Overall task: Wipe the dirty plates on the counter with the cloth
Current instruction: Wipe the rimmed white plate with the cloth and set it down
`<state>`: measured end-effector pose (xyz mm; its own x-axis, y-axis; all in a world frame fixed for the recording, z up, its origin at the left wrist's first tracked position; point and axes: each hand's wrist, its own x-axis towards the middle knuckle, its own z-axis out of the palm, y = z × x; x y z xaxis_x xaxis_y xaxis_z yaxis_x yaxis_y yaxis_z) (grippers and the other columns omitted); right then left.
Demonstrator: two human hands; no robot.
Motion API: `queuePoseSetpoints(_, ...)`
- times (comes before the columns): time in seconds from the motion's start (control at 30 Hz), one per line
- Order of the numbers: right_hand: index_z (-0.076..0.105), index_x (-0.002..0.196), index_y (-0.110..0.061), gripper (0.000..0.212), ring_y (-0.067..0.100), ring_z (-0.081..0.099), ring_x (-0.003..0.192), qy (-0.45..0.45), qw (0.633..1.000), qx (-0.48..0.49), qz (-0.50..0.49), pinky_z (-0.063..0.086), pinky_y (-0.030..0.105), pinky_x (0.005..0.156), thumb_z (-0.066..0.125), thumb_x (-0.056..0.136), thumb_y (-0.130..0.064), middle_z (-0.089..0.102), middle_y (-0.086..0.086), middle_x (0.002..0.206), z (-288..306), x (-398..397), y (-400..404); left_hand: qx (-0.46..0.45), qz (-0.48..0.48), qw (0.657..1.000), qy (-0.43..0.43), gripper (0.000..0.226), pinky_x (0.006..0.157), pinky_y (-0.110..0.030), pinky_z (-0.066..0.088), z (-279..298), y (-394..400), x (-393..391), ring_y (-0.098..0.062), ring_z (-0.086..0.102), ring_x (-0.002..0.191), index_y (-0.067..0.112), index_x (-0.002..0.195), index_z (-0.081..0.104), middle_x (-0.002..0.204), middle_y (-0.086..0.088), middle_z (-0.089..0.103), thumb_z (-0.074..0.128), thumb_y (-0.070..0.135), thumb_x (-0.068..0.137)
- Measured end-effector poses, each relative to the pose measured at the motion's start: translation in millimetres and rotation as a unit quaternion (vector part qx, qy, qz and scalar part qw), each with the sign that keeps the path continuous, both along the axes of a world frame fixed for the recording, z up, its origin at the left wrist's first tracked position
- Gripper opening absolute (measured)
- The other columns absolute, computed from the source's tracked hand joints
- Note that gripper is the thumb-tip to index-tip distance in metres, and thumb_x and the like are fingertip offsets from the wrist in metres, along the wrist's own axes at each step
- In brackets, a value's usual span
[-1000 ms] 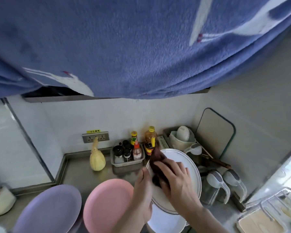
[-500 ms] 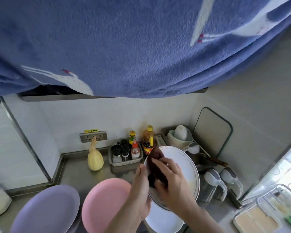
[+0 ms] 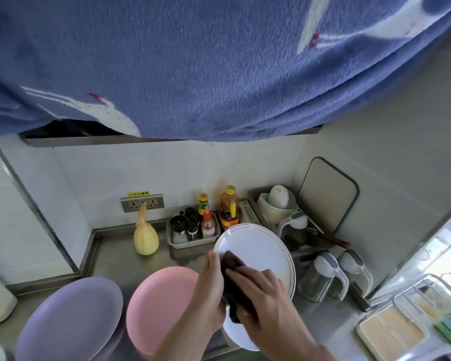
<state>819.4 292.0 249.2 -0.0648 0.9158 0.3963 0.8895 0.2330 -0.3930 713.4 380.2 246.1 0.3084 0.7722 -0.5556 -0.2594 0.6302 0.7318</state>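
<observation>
Now left hand (image 3: 212, 285) grips white plate (image 3: 258, 251); right hand (image 3: 261, 295) presses dark cloth (image 3: 232, 261) against it.

My left hand (image 3: 211, 287) grips the left edge of the rimmed plate (image 3: 261, 251), tilted above the worktop (image 3: 120, 256), and my right hand (image 3: 261, 290) presses the cloth (image 3: 232, 264) on its face. Another plate (image 3: 241, 337) lies below it at the front edge. Left of my hands sit two plates (image 3: 156, 306) (image 3: 68, 319) side by side. Behind, along the back wall, stand a gourd-shaped bottle (image 3: 145, 238), a basket of condiment bottles (image 3: 193, 230) and a dish rack (image 3: 279, 207) in the right corner. Two jugs (image 3: 326, 277) stand right of the held plate.
</observation>
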Motion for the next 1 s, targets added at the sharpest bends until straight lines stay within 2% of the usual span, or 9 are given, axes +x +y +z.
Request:
queuePoseSetpoints(0.07,0.053,0.126,-0.045,0.055,0.017,0.055,0.091,-0.016,1.0,-0.013,0.016,0.051,0.031,0.075,0.056,0.073,-0.03,0.054,-0.012,0.132,-5.0,-4.7,-4.5,-0.003,-0.011,1.0,0.016,0.068,0.088,-0.048,0.055,-0.5,0.4,1.7,-0.034,0.069,0.09,0.002,0.089,0.067,0.09,-0.02,0.071,0.032,0.06,0.091)
queuePoseSetpoints(0.17,0.06,0.115,-0.047,0.052,0.016,0.057,0.088,-0.04,0.999,-0.019,0.026,0.052,0.03,0.073,0.06,0.066,-0.03,0.056,-0.013,0.128,-5.2,17.8,-15.6,-0.017,-0.029,0.999,0.004,0.064,0.084,-0.046,0.055,0.3,5.5,-1.8,-0.034,0.067,0.097,0.007,0.114,0.06,0.105,-0.019,0.069,0.04,0.062,0.086)
queuePoseSetpoints(0.23,0.063,0.111,-0.045,0.049,0.017,0.056,0.089,-0.083,0.996,-0.016,0.022,0.051,0.034,0.068,0.062,0.064,-0.03,0.058,-0.012,0.125,-3.6,38.5,-20.1,0.012,0.001,0.998,0.063,0.043,0.065,-0.032,0.049,7.2,7.0,-2.7,-0.025,0.06,0.081,0.014,0.116,0.053,0.091,-0.011,0.061,0.033,0.047,0.097)
queuePoseSetpoints(0.3,0.065,0.111,-0.043,0.047,0.02,0.055,0.09,-0.12,0.993,-0.005,0.008,0.051,0.037,0.069,0.061,0.066,-0.029,0.06,-0.009,0.125,-2.5,58.5,-20.1,0.027,-0.01,0.995,0.095,0.039,0.058,-0.028,0.041,16.0,5.4,-3.4,-0.021,0.054,0.075,0.016,0.119,0.049,0.089,-0.009,0.056,0.027,0.042,0.101)
queuePoseSetpoints(0.43,0.066,0.115,-0.034,0.044,0.026,0.054,0.09,-0.191,0.98,0.044,-0.033,0.051,0.04,0.071,0.053,0.073,-0.027,0.063,-0.002,0.123,3.5,89.0,-7.3,0.048,-0.039,0.992,0.108,0.044,0.082,-0.029,0.043,21.7,1.0,-0.7,-0.023,0.055,0.106,0.025,0.132,0.044,0.123,-0.008,0.055,0.021,0.046,0.102)
queuePoseSetpoints(0.6,0.066,0.12,-0.024,0.046,0.027,0.049,0.091,-0.243,0.96,0.118,-0.071,0.048,0.039,0.069,0.044,0.08,-0.02,0.065,-0.001,0.123,17.2,100.6,19.9,0.049,-0.063,0.991,0.111,0.048,0.113,-0.038,0.028,18.3,0.0,3.3,-0.022,0.037,0.138,0.035,0.143,0.034,0.153,0.0,0.036,0.024,0.051,0.099)
queuePoseSetpoints(0.73,0.066,0.121,-0.024,0.05,0.027,0.049,0.091,-0.265,0.953,0.12,-0.082,0.048,0.038,0.069,0.065,0.072,-0.014,0.064,-0.001,0.125,15.9,98.3,20.2,0.041,-0.055,0.993,0.097,0.051,0.119,-0.045,0.022,7.7,-3.3,9.6,-0.02,0.032,0.142,0.034,0.147,0.03,0.157,0.002,0.031,0.027,0.052,0.099)
queuePoseSetpoints(0.9,0.067,0.119,-0.02,0.048,0.026,0.051,0.084,-0.175,0.974,0.067,-0.125,0.053,0.039,0.072,0.062,0.071,-0.017,0.066,0.0,0.121,-9.5,84.2,-12.8,0.019,-0.028,0.995,0.094,0.049,0.105,-0.043,0.04,6.4,-1.8,11.3,-0.027,0.051,0.121,0.021,0.137,0.042,0.137,-0.012,0.051,0.022,0.048,0.101)
queuePoseSetpoints(1.0,0.065,0.118,-0.023,0.047,0.021,0.055,0.08,-0.079,0.99,0.027,-0.117,0.055,0.032,0.069,0.063,0.071,-0.019,0.067,-0.008,0.118,-19.8,62.1,-32.4,0.031,0.004,0.994,0.101,0.046,0.076,-0.031,0.046,9.2,1.8,11.9,-0.024,0.056,0.094,0.016,0.134,0.042,0.116,-0.012,0.057,0.023,0.043,0.102)
